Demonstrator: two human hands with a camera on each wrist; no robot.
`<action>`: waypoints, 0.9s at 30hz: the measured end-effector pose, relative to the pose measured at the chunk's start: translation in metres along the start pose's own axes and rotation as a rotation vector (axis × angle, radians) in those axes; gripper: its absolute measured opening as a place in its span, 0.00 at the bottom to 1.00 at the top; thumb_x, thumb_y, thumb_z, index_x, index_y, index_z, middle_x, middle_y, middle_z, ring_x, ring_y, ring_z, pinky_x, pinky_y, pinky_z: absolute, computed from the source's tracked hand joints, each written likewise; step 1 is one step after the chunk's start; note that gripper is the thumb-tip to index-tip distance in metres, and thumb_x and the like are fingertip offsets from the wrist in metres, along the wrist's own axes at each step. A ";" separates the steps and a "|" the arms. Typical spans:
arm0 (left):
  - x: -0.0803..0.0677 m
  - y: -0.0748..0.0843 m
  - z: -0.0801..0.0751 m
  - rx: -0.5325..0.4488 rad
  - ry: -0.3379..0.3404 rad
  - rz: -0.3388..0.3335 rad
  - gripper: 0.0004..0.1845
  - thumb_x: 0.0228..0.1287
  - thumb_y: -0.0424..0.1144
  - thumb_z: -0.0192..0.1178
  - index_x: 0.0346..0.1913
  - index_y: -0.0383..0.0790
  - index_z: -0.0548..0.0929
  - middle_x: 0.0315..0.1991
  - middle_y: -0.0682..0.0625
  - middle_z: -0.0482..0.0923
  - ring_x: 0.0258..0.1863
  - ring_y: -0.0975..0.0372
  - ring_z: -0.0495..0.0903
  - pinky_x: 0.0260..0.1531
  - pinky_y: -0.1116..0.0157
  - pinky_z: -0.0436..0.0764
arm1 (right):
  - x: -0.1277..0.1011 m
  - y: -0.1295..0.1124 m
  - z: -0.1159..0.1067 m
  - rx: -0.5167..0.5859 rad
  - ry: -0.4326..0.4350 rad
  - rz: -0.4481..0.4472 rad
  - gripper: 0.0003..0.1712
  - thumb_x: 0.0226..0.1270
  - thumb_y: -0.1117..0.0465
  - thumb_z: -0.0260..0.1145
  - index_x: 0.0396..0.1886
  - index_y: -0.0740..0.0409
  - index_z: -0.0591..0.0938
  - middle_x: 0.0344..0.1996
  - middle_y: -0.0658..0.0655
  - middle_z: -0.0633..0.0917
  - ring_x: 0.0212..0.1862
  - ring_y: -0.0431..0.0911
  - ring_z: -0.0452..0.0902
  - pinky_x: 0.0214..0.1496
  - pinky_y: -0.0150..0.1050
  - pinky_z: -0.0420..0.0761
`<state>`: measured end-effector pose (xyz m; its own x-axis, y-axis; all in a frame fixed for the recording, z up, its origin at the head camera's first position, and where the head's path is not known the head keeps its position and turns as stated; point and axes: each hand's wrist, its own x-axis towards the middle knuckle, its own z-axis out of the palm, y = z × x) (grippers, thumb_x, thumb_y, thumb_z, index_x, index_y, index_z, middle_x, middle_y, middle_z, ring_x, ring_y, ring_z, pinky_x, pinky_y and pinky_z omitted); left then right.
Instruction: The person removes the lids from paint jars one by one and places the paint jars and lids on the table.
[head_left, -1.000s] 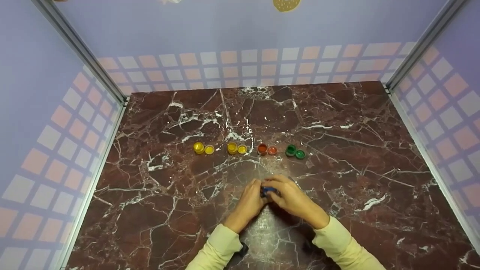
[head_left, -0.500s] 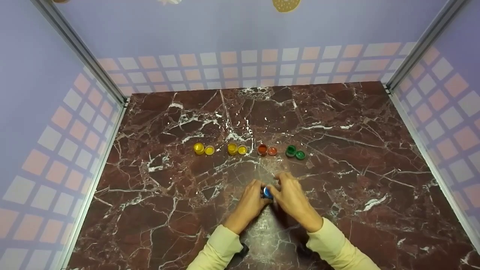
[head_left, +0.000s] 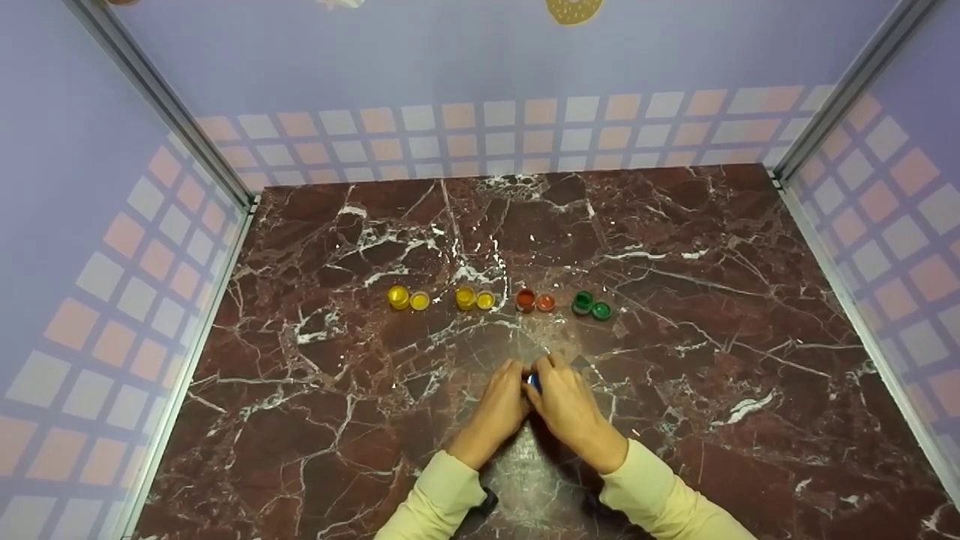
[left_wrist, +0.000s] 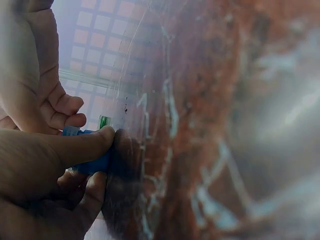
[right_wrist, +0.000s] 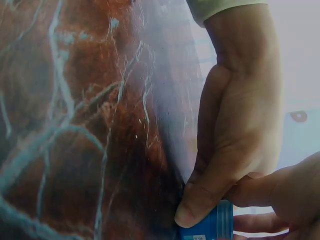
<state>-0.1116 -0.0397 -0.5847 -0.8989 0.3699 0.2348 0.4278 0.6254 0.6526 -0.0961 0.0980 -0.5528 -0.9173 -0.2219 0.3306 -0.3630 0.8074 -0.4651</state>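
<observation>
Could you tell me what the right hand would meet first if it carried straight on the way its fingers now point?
The right hand points up and slightly left across the marble table. Beyond the small blue pot it holds, it would probably meet the red pot and its lid; depth is uncertain.

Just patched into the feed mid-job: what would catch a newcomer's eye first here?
Two hands, left hand and right hand, meet near the front middle of the marble table, fingers pinching a small blue pot. Behind them runs a row of tiny open pots with lids beside them: two yellow pairs, a red pair, a green pair.
</observation>
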 end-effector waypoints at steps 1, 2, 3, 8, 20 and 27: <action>0.000 0.000 0.000 0.000 -0.001 0.000 0.16 0.50 0.22 0.70 0.43 0.31 0.79 0.39 0.44 0.78 0.40 0.50 0.80 0.46 0.54 0.80 | 0.000 0.001 0.000 0.000 0.001 -0.015 0.14 0.59 0.66 0.78 0.36 0.65 0.80 0.34 0.60 0.78 0.30 0.61 0.82 0.30 0.56 0.82; 0.000 0.000 0.000 0.000 -0.003 -0.001 0.16 0.51 0.22 0.70 0.43 0.31 0.79 0.39 0.44 0.78 0.40 0.50 0.80 0.46 0.54 0.80 | 0.000 0.001 0.000 0.000 0.000 -0.031 0.14 0.58 0.67 0.78 0.35 0.65 0.79 0.33 0.60 0.78 0.30 0.61 0.82 0.30 0.56 0.82; 0.000 0.000 0.000 -0.001 -0.003 -0.001 0.16 0.51 0.22 0.70 0.42 0.31 0.79 0.38 0.44 0.77 0.39 0.51 0.80 0.45 0.55 0.80 | 0.000 0.002 0.000 0.002 -0.003 -0.047 0.13 0.58 0.68 0.78 0.34 0.65 0.79 0.33 0.60 0.78 0.30 0.61 0.82 0.30 0.55 0.82; 0.000 0.000 0.000 0.000 -0.006 -0.010 0.14 0.50 0.23 0.69 0.40 0.33 0.78 0.36 0.46 0.76 0.38 0.51 0.79 0.43 0.55 0.80 | 0.002 0.009 -0.003 0.039 -0.039 -0.124 0.12 0.56 0.72 0.77 0.36 0.65 0.81 0.34 0.59 0.79 0.35 0.58 0.82 0.35 0.52 0.84; 0.000 0.001 0.000 0.008 -0.008 -0.024 0.16 0.53 0.30 0.75 0.39 0.35 0.78 0.35 0.48 0.75 0.36 0.52 0.78 0.42 0.56 0.79 | 0.011 0.030 -0.014 0.123 -0.207 -0.341 0.14 0.57 0.72 0.76 0.43 0.62 0.85 0.40 0.56 0.81 0.42 0.51 0.82 0.46 0.46 0.85; 0.000 0.000 0.001 0.010 0.002 -0.010 0.17 0.54 0.33 0.77 0.39 0.35 0.78 0.34 0.48 0.74 0.36 0.52 0.79 0.41 0.56 0.80 | 0.016 0.036 -0.021 0.156 -0.306 -0.403 0.12 0.61 0.72 0.73 0.45 0.63 0.86 0.46 0.57 0.84 0.49 0.51 0.81 0.53 0.46 0.83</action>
<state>-0.1115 -0.0388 -0.5852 -0.9035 0.3621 0.2293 0.4194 0.6363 0.6475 -0.1201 0.1348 -0.5470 -0.6972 -0.6663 0.2644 -0.6955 0.5392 -0.4749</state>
